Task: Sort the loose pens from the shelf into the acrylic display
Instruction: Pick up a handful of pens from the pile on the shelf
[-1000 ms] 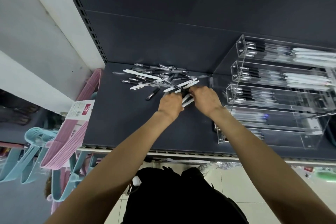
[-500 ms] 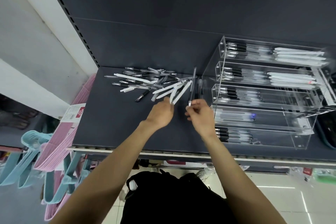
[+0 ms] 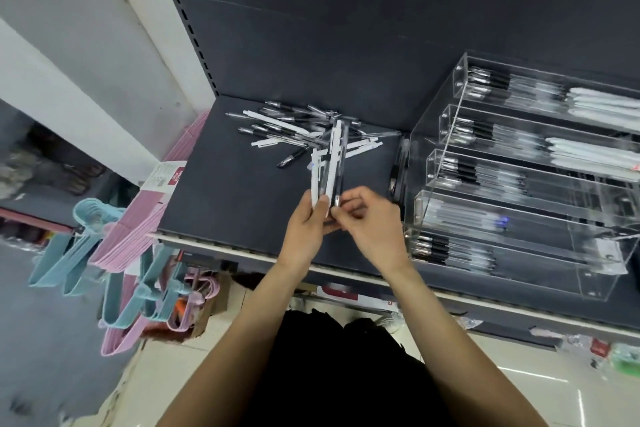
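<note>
A heap of loose black and white pens (image 3: 294, 128) lies at the back of the dark shelf (image 3: 235, 191). My left hand (image 3: 308, 222) grips a small bundle of white and black pens (image 3: 329, 163) upright above the shelf's front half. My right hand (image 3: 372, 222) pinches the lower end of a black pen in that bundle. The tiered acrylic display (image 3: 519, 184) stands to the right, its rows holding black and white pens. One dark pen (image 3: 398, 166) lies against the display's left wall.
Pink hangers (image 3: 138, 225) and blue hangers (image 3: 79, 239) hang off the shelf's left end. The shelf's pale front edge (image 3: 242, 253) runs below my hands. A black bag (image 3: 332, 357) sits between my arms above the tiled floor.
Both hands have lifted pens off the heap and drawn back toward the shelf's front. The pens, held apart before, are now gathered upright in my left hand.
</note>
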Tool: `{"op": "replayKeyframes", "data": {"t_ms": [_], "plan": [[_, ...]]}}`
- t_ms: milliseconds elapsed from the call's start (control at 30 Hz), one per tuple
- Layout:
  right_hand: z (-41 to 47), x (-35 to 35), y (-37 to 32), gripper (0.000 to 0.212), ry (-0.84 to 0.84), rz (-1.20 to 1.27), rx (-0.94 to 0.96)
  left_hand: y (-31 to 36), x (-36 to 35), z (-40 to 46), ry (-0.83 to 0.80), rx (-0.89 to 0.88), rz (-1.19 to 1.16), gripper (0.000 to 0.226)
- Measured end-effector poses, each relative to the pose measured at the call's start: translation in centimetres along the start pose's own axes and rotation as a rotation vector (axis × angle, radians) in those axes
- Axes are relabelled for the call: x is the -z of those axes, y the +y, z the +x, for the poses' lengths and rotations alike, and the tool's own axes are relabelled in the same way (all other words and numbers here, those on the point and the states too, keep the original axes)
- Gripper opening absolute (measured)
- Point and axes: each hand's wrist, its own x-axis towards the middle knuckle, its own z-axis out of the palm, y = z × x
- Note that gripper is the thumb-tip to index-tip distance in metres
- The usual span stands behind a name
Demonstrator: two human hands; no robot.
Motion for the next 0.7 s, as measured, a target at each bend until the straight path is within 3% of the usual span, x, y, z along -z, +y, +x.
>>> {"op": "replayKeyframes", "data": {"t_ms": [133, 333, 433, 533, 600, 700], "plan": [[-0.7, -1.1, -0.6, 0.028, 0.000, -0.211, 0.137, -0.1, 0.7, -0.6, 0.038, 0.004, -0.038, 0.018], [-0.2, -1.2, -1.4, 0.016, -0.075, -0.326, 0.250, -0.3, 2.4, -1.2, 0.077, -0.017, -0.025, 0.016], [1.5, -0.5, -2.3, 0.025, -0.059, -0.198, 0.114, 0.0, 3.1, -1.8, 0.082, -0.064, 0.014, 0.016], [3.5, 0.0, -3.5, 0.030, -0.208, 0.096, -0.080, 0.2, 4.0, -2.7, 0.005, -0.105, 0.076, 0.017], [4.3, 0.0, -4.3, 0.031, -0.328, 0.234, -0.104, 0.4, 4.5, -3.4, -0.073, -0.096, 0.117, 0.017], [4.9, -0.2, -5.3, 0.027, -0.461, 0.232, -0.081, 1.1, 5.1, -4.2, -0.153, -0.012, 0.075, 0.025]]}}
